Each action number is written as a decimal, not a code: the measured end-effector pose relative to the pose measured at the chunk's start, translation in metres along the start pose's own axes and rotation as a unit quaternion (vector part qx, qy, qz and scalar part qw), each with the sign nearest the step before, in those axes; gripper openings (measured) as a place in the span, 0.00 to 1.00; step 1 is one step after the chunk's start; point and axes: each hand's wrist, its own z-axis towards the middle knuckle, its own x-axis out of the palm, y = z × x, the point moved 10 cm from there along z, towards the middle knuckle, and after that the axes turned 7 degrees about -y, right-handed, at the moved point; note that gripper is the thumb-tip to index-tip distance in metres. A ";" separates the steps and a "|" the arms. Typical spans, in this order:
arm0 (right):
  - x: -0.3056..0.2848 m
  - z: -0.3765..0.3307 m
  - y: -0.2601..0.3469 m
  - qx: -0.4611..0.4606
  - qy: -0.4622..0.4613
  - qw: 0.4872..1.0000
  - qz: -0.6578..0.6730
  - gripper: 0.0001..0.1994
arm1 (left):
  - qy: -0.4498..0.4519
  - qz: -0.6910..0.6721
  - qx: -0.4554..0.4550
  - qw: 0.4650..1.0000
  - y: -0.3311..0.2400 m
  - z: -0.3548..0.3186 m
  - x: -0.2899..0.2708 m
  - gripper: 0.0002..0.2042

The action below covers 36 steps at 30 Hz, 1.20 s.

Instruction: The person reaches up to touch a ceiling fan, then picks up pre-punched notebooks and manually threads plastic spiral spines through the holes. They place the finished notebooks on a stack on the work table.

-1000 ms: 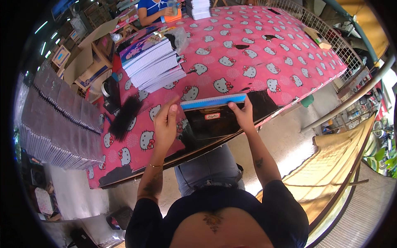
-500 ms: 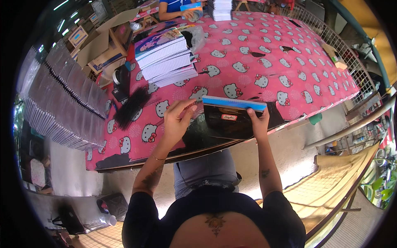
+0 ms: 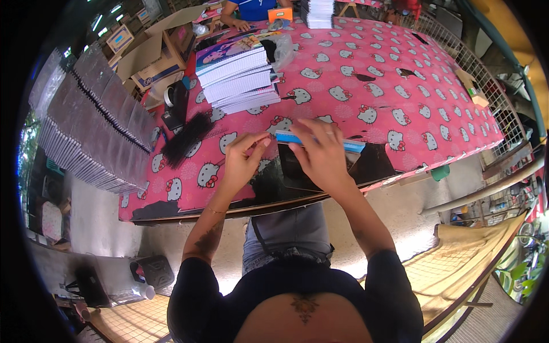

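Observation:
A notebook [image 3: 353, 146] with a blue strip along its far edge and a dark cover lies at the near table edge, in front of me. My left hand [image 3: 245, 155] is closed in a pinch beside the notebook's left corner. Whatever sits between its fingertips is too small to make out. My right hand [image 3: 321, 150] reaches across the blue edge from above, fingers spread and thumb on the near side. It covers the middle of the notebook. Left of my left hand lies a bundle of thin black strands [image 3: 187, 140], perhaps binding coils.
A tall stack of spiral-bound books [image 3: 94, 140] rises at the left. Notebooks in a pile [image 3: 237, 80] and a cardboard box [image 3: 157, 60] stand farther back. Across the pink patterned table [image 3: 337, 74], a person in blue [image 3: 254, 10] sits near a white stack [image 3: 320, 14].
My right hand has let go of the notebook's right side and moved left over its blue edge. My left hand keeps its pinch. The far person's hand has lowered to the table.

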 end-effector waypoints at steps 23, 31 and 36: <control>0.035 0.010 -0.039 0.108 0.140 0.984 0.018 0.07 | 0.222 0.165 0.166 0.947 -0.001 0.024 0.055 0.27; 0.045 0.001 -0.046 0.129 0.162 0.978 0.016 0.07 | 0.074 0.337 0.214 0.914 -0.009 -0.031 0.075 0.44; 0.016 0.002 -0.031 0.045 0.128 0.991 -0.001 0.10 | 0.134 0.383 0.219 0.887 -0.003 -0.041 0.085 0.44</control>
